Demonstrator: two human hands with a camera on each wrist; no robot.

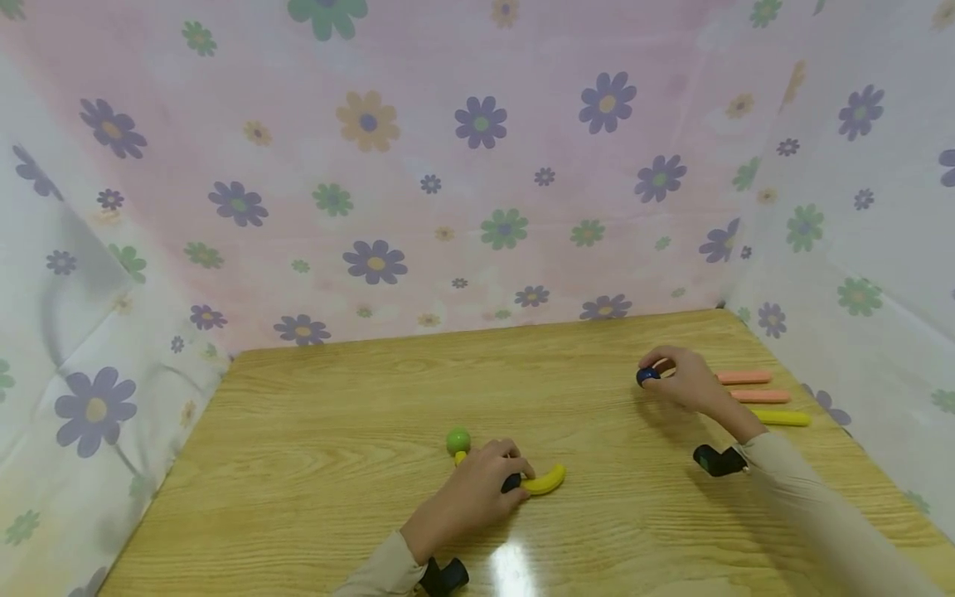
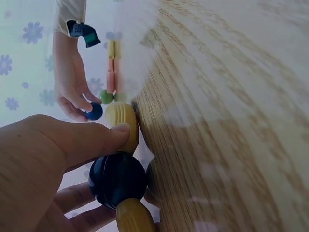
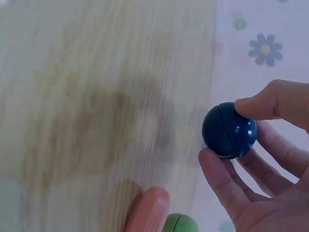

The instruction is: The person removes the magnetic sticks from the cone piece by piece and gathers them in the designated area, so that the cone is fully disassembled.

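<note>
My right hand point(image 1: 685, 383) pinches a dark blue ball point(image 1: 647, 376) between thumb and fingers above the right part of the table; the right wrist view shows a seam round the ball point(image 3: 229, 130). Near the front middle, my left hand point(image 1: 477, 489) has its thumb on a yellow piece point(image 2: 126, 123) and its fingers curled round a dark ball point(image 2: 118, 180) joined to it. A curved yellow piece point(image 1: 545, 481) extends right of that ball. Beyond the hand, a green ball point(image 1: 458, 441) touches another yellow piece point(image 1: 460, 458), partly hidden by the hand.
At the right lie two salmon-coloured sticks point(image 1: 744, 377) point(image 1: 761, 397) and a yellow stick point(image 1: 782, 418), their left ends partly behind my right hand and wrist. A green ball point(image 3: 181, 224) shows beside a salmon stick. Flowered cloth point(image 1: 440, 207) stands behind and beside the wooden table point(image 1: 336, 398).
</note>
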